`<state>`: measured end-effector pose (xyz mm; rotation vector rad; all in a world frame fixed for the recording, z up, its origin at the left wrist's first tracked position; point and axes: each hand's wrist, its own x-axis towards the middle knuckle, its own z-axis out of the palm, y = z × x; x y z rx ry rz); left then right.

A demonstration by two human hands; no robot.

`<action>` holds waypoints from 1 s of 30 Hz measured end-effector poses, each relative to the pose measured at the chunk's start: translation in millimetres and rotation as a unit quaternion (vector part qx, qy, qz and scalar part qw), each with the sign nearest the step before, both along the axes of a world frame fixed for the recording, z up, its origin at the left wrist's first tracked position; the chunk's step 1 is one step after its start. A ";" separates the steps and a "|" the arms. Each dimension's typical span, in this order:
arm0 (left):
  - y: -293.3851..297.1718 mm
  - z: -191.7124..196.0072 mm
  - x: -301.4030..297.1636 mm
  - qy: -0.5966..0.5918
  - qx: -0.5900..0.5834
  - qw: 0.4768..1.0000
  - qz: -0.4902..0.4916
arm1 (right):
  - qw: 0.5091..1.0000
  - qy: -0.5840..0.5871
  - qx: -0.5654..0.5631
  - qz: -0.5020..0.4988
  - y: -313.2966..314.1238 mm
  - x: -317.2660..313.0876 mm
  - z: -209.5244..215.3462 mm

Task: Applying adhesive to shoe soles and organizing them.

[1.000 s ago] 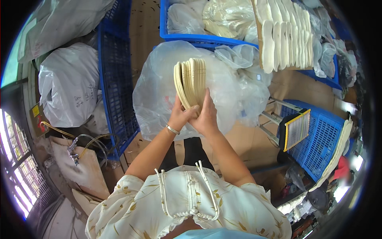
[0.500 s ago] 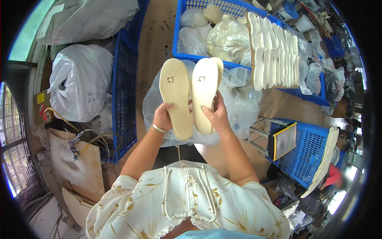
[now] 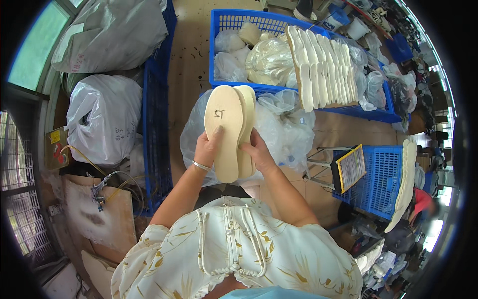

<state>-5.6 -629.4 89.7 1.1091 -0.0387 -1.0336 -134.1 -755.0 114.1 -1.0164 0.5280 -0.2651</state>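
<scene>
While both hands clasp the lower half of the insole stack, left hand [image 3: 208, 148] nearest the front insole [image 3: 225, 130] and right hand [image 3: 259, 153] behind, its long axis points up toward the blue crate [image 3: 249, 20].

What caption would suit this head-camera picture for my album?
Both hands, left hand and right hand, hold cream insoles stacked together above a clear plastic bag.

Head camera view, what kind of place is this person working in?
Probably a shoe factory or insole workshop. Both hands, left hand and right hand, hold cream insoles, a blue crate holds rows of more, and bulging plastic sacks stand around.
</scene>
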 end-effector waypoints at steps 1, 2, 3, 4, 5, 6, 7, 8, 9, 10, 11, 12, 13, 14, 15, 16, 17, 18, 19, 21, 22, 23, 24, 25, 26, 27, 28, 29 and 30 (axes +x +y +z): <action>1.9 -5.6 -2.6 -0.147 0.047 0.988 0.010 | 1.000 -0.017 -0.015 0.002 5.0 -0.1 -1.8; 2.4 -2.0 -4.9 -0.290 0.094 0.952 0.021 | 0.999 -0.033 -0.030 0.004 8.8 -0.5 -1.6; 2.1 1.4 -7.7 -0.446 0.125 0.885 0.055 | 0.998 -0.032 -0.046 0.027 10.4 -1.9 -0.6; 1.6 4.8 -11.9 -0.448 0.125 0.884 0.056 | 0.998 -0.034 -0.047 0.027 15.4 -3.2 0.2; 1.7 11.9 -16.0 -0.315 0.072 0.944 0.062 | 0.996 -0.035 -0.079 0.022 24.3 -2.4 5.6; 5.1 15.7 -17.4 -0.175 0.017 0.982 0.069 | 0.993 -0.037 -0.111 0.019 32.6 0.6 16.6; 11.7 16.6 -11.8 -0.099 -0.039 0.994 0.011 | 0.996 -0.050 -0.070 0.024 37.5 2.6 29.8; 13.0 24.0 -10.6 -0.100 -0.041 0.994 0.012 | 0.996 -0.051 -0.072 0.024 40.1 2.7 26.0; 14.0 34.9 -9.5 -0.051 -0.032 0.998 -0.030 | 0.992 -0.071 -0.108 0.012 41.9 3.6 16.9; 14.1 41.4 -8.8 -0.001 -0.024 0.997 -0.072 | 0.985 -0.090 -0.145 -0.001 42.5 3.2 8.7; 13.8 43.3 -8.3 -0.032 -0.028 0.996 -0.074 | 0.985 -0.091 -0.146 0.002 43.7 4.1 8.1; 15.0 45.6 -9.2 -0.033 -0.029 0.997 -0.071 | 0.979 -0.077 -0.185 0.047 43.7 4.4 7.6; 16.0 47.8 -10.0 -0.069 -0.037 0.994 -0.071 | 0.968 -0.062 -0.224 0.090 43.2 4.8 7.0; 17.4 51.0 -12.2 -0.104 -0.045 0.991 -0.071 | 0.955 -0.045 -0.262 0.132 43.3 3.8 6.6; 19.1 48.1 -8.8 -0.145 -0.071 0.983 -0.088 | 0.951 -0.003 -0.268 0.152 42.5 5.5 5.5; 19.8 42.1 -9.0 -0.144 -0.073 0.983 -0.088 | 0.951 -0.002 -0.270 0.151 44.5 4.0 4.7; 20.2 37.8 -8.4 -0.222 -0.023 0.969 -0.103 | 0.953 -0.005 -0.265 0.149 48.0 5.2 7.8; 21.4 33.5 -7.2 -0.297 0.028 0.947 -0.118 | 0.954 -0.009 -0.260 0.146 52.0 6.4 10.8; 23.9 29.4 -5.0 -0.298 0.027 0.947 -0.117 | 0.954 -0.010 -0.262 0.146 57.5 6.2 14.1; 27.8 28.3 -1.4 -0.027 -0.116 0.984 -0.132 | 0.949 -0.051 -0.311 -0.005 69.0 6.9 41.8; 32.4 19.8 -3.9 0.057 -0.180 0.977 -0.103 | 0.949 -0.053 -0.312 -0.007 66.1 5.6 45.2; 37.3 17.3 -1.6 0.114 -0.190 0.971 -0.093 | 0.926 -0.011 -0.376 0.034 61.0 3.1 46.9; 42.5 15.5 1.4 0.170 -0.200 0.962 -0.079 | 0.896 0.030 -0.435 0.077 57.5 4.3 54.1; 44.4 13.1 1.3 0.129 -0.197 0.970 -0.052 | 0.918 -0.010 -0.384 0.102 54.4 4.4 63.2; 47.9 6.2 4.1 0.124 -0.194 0.972 -0.047 | 0.918 -0.017 -0.381 0.106 51.2 3.9 68.7; 52.1 -0.7 5.9 0.157 -0.258 0.951 -0.057 | 0.935 0.028 -0.325 0.141 47.5 0.6 72.6; 56.9 -7.7 7.3 0.188 -0.321 0.926 -0.066 | 0.945 0.074 -0.267 0.177 45.4 -1.5 73.9; 51.5 16.2 3.5 0.185 -0.343 0.917 -0.081 | 0.951 0.040 -0.256 0.171 43.7 -6.5 71.7; 53.2 23.8 2.3 0.184 -0.341 0.918 -0.079 | 0.951 0.039 -0.254 0.172 47.7 -6.7 73.3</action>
